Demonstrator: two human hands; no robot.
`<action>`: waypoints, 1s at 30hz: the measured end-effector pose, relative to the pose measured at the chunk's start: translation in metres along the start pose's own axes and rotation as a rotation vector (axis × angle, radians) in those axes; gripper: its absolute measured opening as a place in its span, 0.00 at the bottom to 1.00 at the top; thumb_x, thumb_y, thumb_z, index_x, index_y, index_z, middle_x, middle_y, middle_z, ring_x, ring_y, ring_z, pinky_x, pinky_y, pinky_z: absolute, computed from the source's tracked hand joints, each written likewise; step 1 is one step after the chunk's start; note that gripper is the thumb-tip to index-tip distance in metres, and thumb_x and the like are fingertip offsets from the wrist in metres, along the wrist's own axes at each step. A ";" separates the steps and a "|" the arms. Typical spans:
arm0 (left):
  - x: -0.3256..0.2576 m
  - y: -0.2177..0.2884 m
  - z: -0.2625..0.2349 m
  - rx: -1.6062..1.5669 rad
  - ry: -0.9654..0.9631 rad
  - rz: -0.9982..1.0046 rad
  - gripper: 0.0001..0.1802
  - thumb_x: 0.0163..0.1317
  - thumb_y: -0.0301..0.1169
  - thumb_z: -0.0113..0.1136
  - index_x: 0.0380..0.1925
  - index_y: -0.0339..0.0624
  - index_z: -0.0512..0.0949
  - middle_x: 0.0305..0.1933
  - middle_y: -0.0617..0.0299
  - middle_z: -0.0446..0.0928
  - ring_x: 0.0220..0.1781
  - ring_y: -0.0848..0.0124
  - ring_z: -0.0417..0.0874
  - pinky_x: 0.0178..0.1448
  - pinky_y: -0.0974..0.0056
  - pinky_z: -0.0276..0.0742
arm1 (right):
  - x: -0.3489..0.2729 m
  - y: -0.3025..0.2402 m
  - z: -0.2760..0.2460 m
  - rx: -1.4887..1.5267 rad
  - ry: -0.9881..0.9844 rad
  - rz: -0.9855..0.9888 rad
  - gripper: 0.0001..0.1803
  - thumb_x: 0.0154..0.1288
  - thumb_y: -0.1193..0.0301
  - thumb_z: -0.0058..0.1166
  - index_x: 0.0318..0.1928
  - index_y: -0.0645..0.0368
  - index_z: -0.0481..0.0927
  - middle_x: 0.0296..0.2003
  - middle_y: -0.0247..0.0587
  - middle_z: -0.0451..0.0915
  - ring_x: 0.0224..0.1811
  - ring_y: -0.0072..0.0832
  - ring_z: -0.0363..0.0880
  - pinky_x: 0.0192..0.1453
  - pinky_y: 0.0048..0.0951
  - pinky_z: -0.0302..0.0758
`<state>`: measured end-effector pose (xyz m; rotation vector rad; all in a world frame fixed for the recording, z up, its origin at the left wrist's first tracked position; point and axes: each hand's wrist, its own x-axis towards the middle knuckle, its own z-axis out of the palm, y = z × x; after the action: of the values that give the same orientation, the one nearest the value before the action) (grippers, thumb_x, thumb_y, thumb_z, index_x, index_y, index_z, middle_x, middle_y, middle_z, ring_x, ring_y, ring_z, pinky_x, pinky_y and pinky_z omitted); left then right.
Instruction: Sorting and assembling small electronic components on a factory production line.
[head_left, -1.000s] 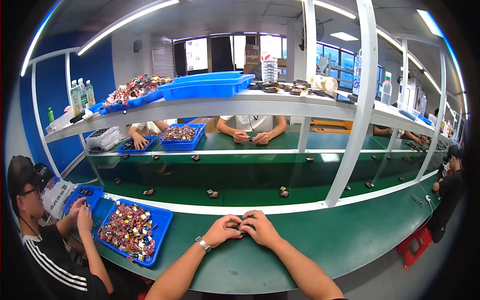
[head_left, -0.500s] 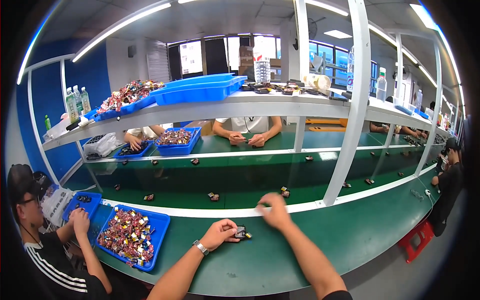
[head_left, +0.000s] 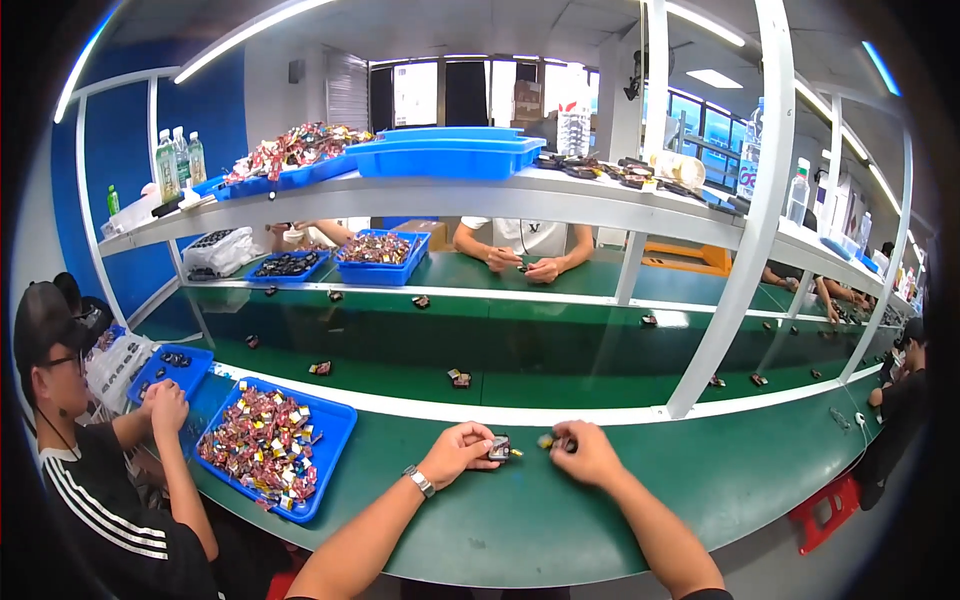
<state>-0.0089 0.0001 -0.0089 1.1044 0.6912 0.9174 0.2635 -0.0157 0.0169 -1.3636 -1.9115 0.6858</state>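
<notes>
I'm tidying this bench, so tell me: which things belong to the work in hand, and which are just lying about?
Work in hand:
small black unit, in the left hand
blurred dark-and-yellow piece, in the right hand
probably the red-and-yellow parts in the blue tray

Seemingly just about:
clear bottle on the shelf
red stool

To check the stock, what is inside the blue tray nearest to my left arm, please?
The tray holds a heap of small parts, mostly reddish, with some yellow and white. Lower layers and most of the tray's floor are covered and cannot be seen.
</notes>
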 end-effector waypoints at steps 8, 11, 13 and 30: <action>0.004 0.004 0.010 0.046 0.024 0.037 0.06 0.68 0.24 0.53 0.43 0.35 0.73 0.45 0.56 0.78 0.46 0.68 0.82 0.52 0.62 0.85 | -0.026 -0.054 0.011 -0.212 -0.029 -0.317 0.22 0.52 0.65 0.66 0.48 0.56 0.79 0.56 0.47 0.73 0.58 0.45 0.69 0.63 0.40 0.69; 0.002 0.001 0.010 0.071 0.030 0.039 0.06 0.68 0.23 0.53 0.43 0.35 0.73 0.45 0.56 0.78 0.46 0.68 0.82 0.52 0.62 0.85 | 0.004 -0.055 0.031 -0.198 0.073 -0.391 0.15 0.56 0.70 0.65 0.45 0.54 0.82 0.57 0.43 0.73 0.61 0.42 0.69 0.63 0.39 0.70; 0.003 -0.001 0.007 0.058 -0.009 0.089 0.06 0.68 0.23 0.53 0.44 0.35 0.73 0.45 0.56 0.78 0.46 0.69 0.82 0.52 0.62 0.85 | 0.011 -0.041 0.043 -0.114 0.029 -0.381 0.12 0.56 0.70 0.65 0.43 0.54 0.83 0.56 0.41 0.74 0.61 0.40 0.69 0.63 0.38 0.71; 0.002 0.005 0.008 0.163 -0.060 0.002 0.08 0.68 0.22 0.52 0.46 0.35 0.73 0.48 0.56 0.77 0.51 0.67 0.81 0.56 0.59 0.84 | 0.010 -0.031 0.046 0.023 -0.042 -0.361 0.07 0.59 0.69 0.62 0.38 0.55 0.85 0.54 0.37 0.76 0.61 0.37 0.68 0.64 0.36 0.69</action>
<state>-0.0030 -0.0007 -0.0019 1.2725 0.7252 0.8367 0.2075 -0.0174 0.0133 -0.9588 -2.1027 0.5565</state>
